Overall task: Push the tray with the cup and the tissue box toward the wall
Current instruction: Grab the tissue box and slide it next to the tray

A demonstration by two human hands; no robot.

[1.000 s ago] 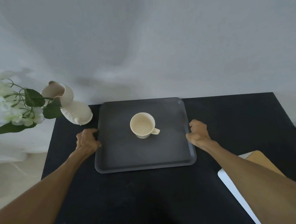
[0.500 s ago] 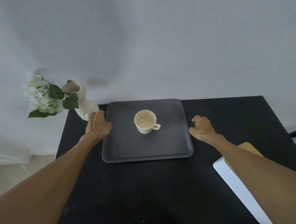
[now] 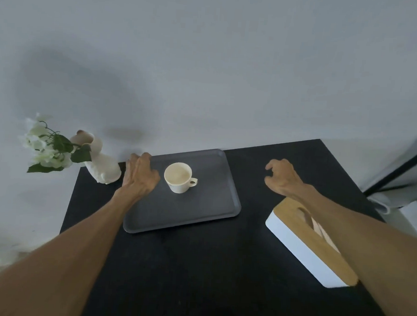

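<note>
A dark grey tray (image 3: 195,212) lies on the black table (image 3: 197,266), its far edge close to the grey wall (image 3: 207,61). A cream cup (image 3: 178,177) stands upright on the tray's far half, handle to the right. My left hand (image 3: 140,172) rests flat over the tray's far left corner, fingers apart. My right hand (image 3: 282,176) hovers over bare table to the right of the tray, fingers loosely curled, holding nothing. The tissue box (image 3: 302,245), white with a wooden lid, sits off the tray at the right, partly under my right forearm.
A cream vase (image 3: 100,166) with white flowers (image 3: 46,147) stands at the table's far left corner, just left of my left hand. A grey and black piece of furniture (image 3: 404,173) stands beyond the table's right edge.
Both hands have let go of the tray's side edges. The left hand slid to the tray's far left corner; the right hand moved off to the right. The view pulled back.
</note>
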